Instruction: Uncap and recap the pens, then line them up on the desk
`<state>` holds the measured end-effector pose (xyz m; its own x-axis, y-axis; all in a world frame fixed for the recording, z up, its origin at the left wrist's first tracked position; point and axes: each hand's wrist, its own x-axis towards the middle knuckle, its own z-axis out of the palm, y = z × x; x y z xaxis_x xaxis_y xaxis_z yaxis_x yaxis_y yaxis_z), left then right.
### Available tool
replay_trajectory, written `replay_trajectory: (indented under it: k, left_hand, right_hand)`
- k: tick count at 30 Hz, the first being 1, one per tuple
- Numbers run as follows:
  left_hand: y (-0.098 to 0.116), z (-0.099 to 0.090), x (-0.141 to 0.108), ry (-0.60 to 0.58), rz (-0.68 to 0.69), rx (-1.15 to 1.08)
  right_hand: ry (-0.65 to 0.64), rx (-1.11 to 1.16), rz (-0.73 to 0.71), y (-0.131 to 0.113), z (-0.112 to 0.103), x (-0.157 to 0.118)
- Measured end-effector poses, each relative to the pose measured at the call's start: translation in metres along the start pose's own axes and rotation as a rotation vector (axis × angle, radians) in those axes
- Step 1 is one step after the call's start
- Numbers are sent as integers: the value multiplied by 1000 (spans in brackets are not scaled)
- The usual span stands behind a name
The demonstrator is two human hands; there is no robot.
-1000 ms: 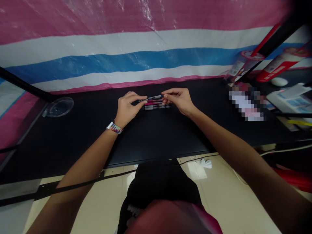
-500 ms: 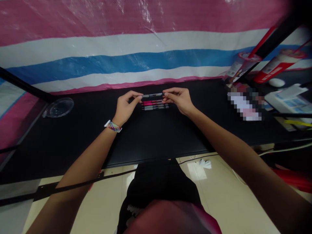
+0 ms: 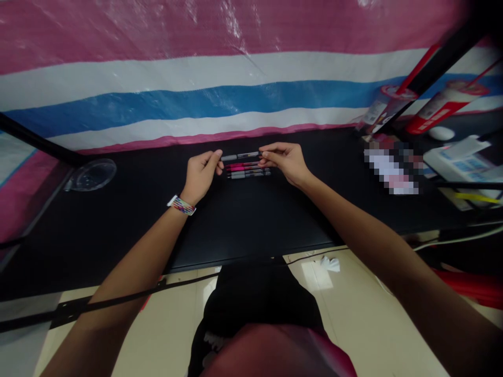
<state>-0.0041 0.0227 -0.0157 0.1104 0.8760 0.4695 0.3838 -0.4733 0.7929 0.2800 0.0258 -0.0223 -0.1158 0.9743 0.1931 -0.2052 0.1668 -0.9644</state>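
pen (image 3: 245, 155) is showing upper centre, just above the other pens (image 3: 242, 175) in frame. right hand (image 3: 288, 161) is pinching one end, nearly closed; left hand (image 3: 199, 174) is resting half-curled at the other, can't tell if gripping. looks like positioning, next move's probably needing level ends.

Black table (image 3: 251, 220) with side-by-side pens (image 3: 248, 174)

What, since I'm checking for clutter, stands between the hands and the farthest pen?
Nothing visible: the left hand and right hand are at opposite ends of the farthest pen. The other pens lie on its near side, not between.
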Motion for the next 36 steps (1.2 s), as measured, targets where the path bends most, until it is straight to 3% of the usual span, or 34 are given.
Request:
replay_trajectory:
  k: [5, 16, 21, 31, 36]
  left_hand:
    - [-3, 0, 2, 14, 42, -141]
    - [-10, -1, 5, 15, 22, -142]
    - [-10, 0, 4, -43, 40, -57]
    - [-21, -1, 5, -53, 8, -135]
    - [-27, 0, 7, -3, -17, -169]
  right_hand:
    - [29, -14, 0, 4, -3, 3]
    - [41, -30, 9, 6, -6, 5]
    - [36, -9, 18, 5, -6, 5]
    - [48, -20, 14, 8, -8, 6]
    - [56, -2, 0, 6, -6, 6]
